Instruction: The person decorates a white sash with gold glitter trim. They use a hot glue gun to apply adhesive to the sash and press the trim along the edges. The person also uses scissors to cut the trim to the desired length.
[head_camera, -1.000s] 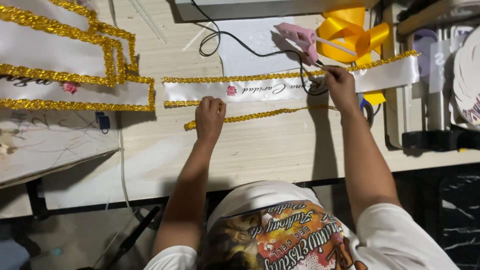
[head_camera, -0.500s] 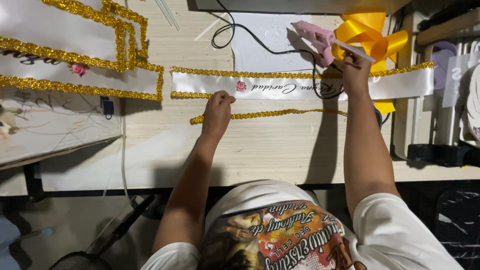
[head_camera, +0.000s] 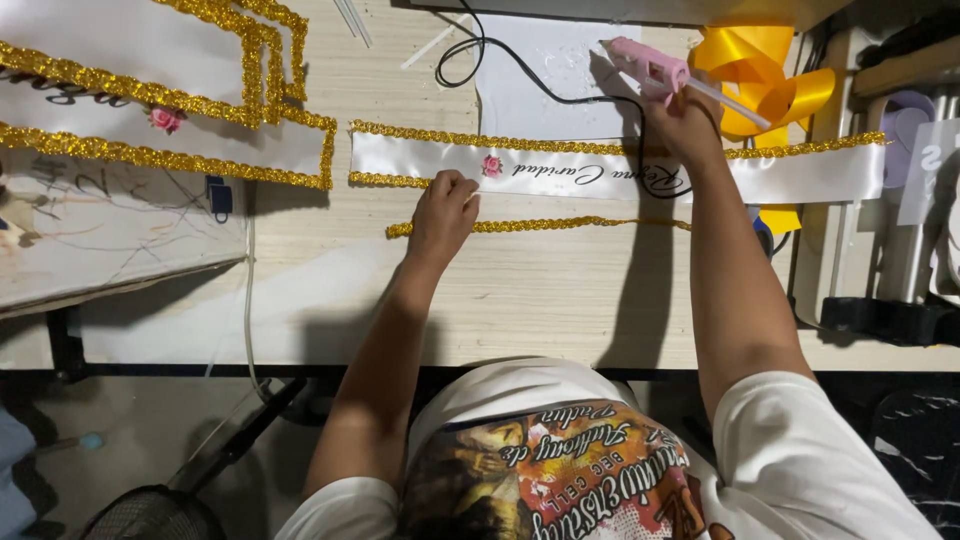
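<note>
While the left hand (head_camera: 443, 212) rests palm-down on the wooden table (head_camera: 560, 300), its fingers lie together and curled, with the fingertips pressing the lower edge of the white satin sash (head_camera: 600, 170) where the loose gold glitter trim (head_camera: 540, 225) begins. That trim strip lies on the table just below the sash and runs roughly parallel to it, passing under the left hand. Gold trim is already fixed along the sash's upper edge and along a short part of its lower left edge. A small pink flower (head_camera: 491, 165) sits on the sash just right of the left fingertips, ahead of dark script lettering.

Right hand (head_camera: 688, 118) is raised over the upper edge of the sash, fingers clamped around the grip of a pink glue gun (head_camera: 650, 66); the nozzle points up and left. Its black cord (head_camera: 520, 75) loops across a white sheet (head_camera: 545, 80) behind the sash. A yellow ribbon bow (head_camera: 765, 80) lies just right of the glue gun. Further gold-trimmed white sashes (head_camera: 160, 120) lie at the left of the table, well apart from both hands
</note>
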